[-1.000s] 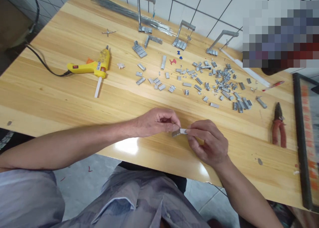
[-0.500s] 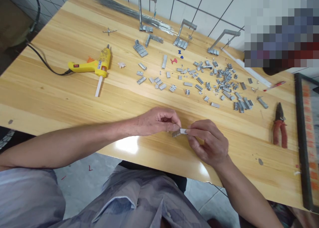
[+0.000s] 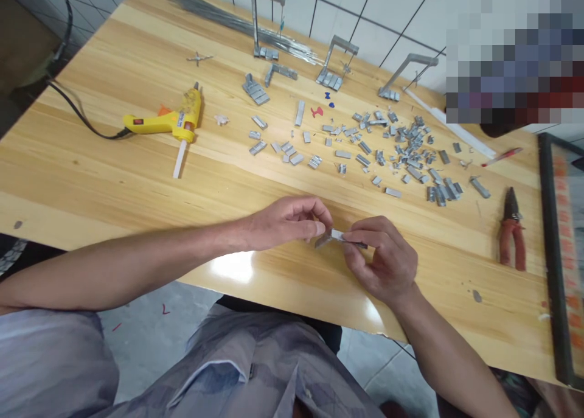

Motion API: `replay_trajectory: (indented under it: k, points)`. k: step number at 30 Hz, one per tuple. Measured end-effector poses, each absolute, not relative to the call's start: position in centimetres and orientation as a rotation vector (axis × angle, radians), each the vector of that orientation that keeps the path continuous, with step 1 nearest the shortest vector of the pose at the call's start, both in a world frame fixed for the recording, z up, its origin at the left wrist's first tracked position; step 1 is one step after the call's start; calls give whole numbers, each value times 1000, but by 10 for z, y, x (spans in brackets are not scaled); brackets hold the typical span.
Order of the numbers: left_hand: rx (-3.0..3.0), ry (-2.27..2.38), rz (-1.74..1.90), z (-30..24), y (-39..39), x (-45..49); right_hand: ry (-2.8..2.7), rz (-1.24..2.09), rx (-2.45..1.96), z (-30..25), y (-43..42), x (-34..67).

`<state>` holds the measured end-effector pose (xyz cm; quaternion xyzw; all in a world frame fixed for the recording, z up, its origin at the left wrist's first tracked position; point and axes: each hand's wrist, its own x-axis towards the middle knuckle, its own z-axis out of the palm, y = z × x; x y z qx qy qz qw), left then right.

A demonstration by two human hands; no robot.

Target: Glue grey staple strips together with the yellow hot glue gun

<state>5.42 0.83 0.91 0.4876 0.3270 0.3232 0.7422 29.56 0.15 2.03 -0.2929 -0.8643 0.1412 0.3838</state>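
Note:
My left hand and my right hand meet over the near edge of the wooden table. Both pinch a short strip of silver staples between thumb and fingers, the left at its left end, the right at its right end. The strip is tilted, and its right part lies along my right fingers. Both forearms rest on the table's front edge.
Several loose staple strips are scattered across the middle of the table. A yellow glue gun with a black cord lies to the left. Red-handled pliers lie to the right, beside a dark framed panel. Small metal stands and thin wires are at the back.
My right fingers have shifted along the staple strip, and the strip now tilts and shows more length. My left hand stays almost still.

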Motion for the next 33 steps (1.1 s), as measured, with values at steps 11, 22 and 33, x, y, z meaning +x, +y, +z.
replay_trajectory:
  k: [11, 22, 33]
  points:
    - [1803, 758, 1044, 1, 1, 49, -2207, 376, -736, 20, 3, 298]
    - [2103, 672, 1158, -8, 2, 51, -2221, 397, -744, 18, 2, 299]
    - [2037, 697, 1140, -7, 0, 52, -2213, 399, -747, 20, 2, 298]
